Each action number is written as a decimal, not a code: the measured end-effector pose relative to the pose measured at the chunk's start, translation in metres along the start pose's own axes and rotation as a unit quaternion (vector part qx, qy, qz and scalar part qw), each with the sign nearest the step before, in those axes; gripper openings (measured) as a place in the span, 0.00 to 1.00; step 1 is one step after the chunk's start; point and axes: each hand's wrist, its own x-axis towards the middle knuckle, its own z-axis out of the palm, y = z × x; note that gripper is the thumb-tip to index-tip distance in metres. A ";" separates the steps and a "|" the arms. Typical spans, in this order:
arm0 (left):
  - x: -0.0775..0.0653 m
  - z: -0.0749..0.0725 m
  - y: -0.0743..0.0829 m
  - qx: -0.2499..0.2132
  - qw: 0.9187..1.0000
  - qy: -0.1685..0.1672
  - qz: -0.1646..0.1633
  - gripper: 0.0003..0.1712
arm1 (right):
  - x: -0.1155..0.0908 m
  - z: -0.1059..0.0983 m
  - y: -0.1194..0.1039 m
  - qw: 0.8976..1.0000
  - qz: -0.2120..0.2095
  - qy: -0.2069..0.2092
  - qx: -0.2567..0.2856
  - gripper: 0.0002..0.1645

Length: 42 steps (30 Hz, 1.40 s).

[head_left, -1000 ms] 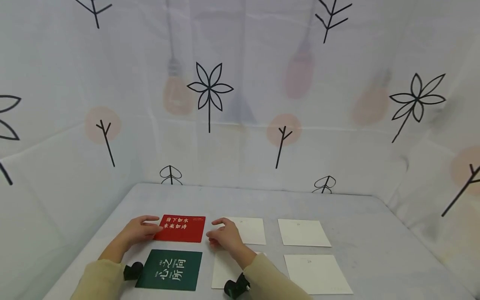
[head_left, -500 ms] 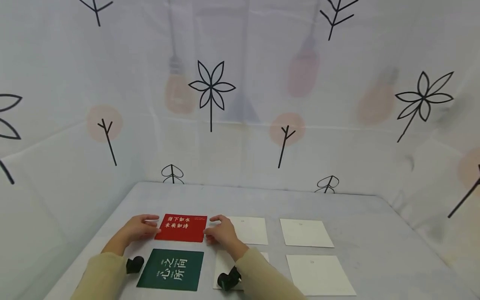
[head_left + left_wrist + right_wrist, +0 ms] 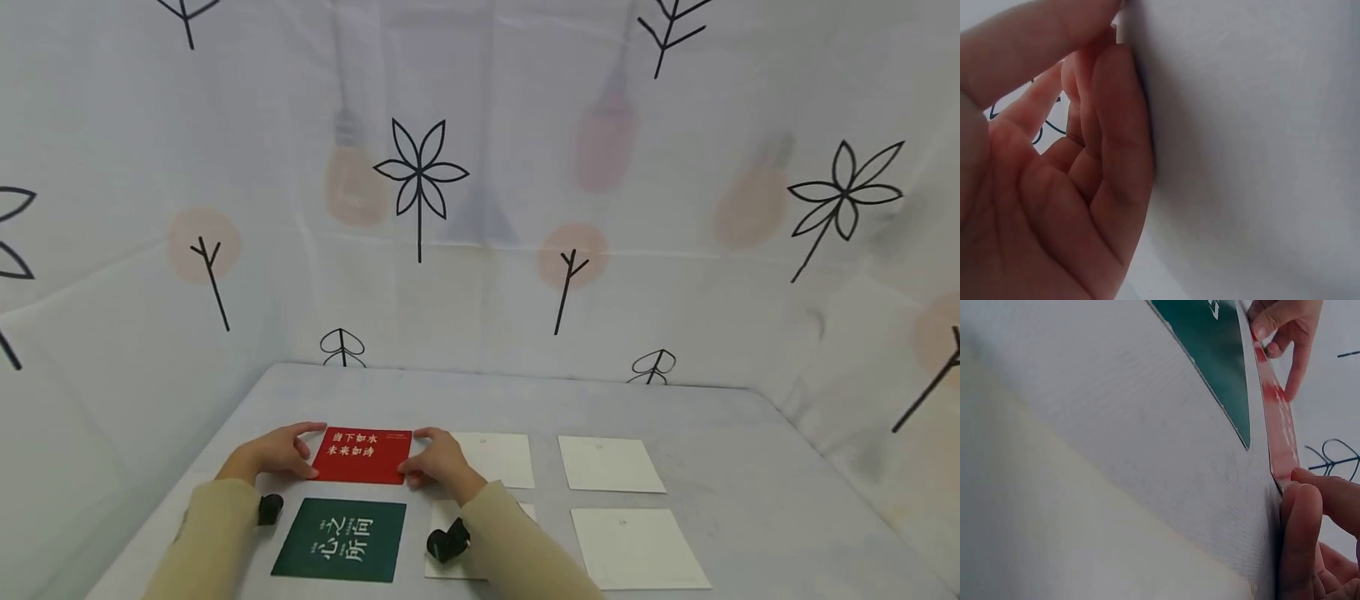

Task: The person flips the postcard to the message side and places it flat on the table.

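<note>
A red card (image 3: pixel 363 468) with white characters lies at the far left of the table. My left hand (image 3: pixel 272 452) holds its left side, thumb by the near corner and index finger by the far one. On the opposite side, my right hand (image 3: pixel 444 463) holds the right edge, thumb at the near corner. In the right wrist view, the thumb and finger of that hand meet the red card (image 3: pixel 1280 431) at a corner. The left wrist view has my left palm (image 3: pixel 1054 187) with bent fingers; no card shows there. A dark green card (image 3: pixel 337 554) lies nearer.
Two white cards (image 3: pixel 611 465) (image 3: pixel 637 550) lie at the right. Another white card (image 3: pixel 502 460) sits beyond my right hand, and a nearer white card (image 3: pixel 441 525) is partly covered by my right sleeve. A patterned white curtain (image 3: pixel 480 317) rises behind the table.
Both hands have come in to the red card: the right moved left to its edge, and the left spread thumb and index finger to its corners. The card stays about where it was.
</note>
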 end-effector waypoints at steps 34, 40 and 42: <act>0.001 0.011 -0.014 -0.073 0.996 0.053 0.023 0.27 | 0.000 0.010 -0.001 0.983 0.034 0.036 0.179 0.18; -0.002 0.010 -0.013 -0.062 0.996 0.054 0.016 0.23 | 0.000 0.008 0.000 0.983 0.030 0.037 0.175 0.13; -0.003 0.009 -0.013 -0.066 0.996 0.058 0.010 0.21 | 0.000 0.007 0.000 0.984 0.026 0.035 0.174 0.12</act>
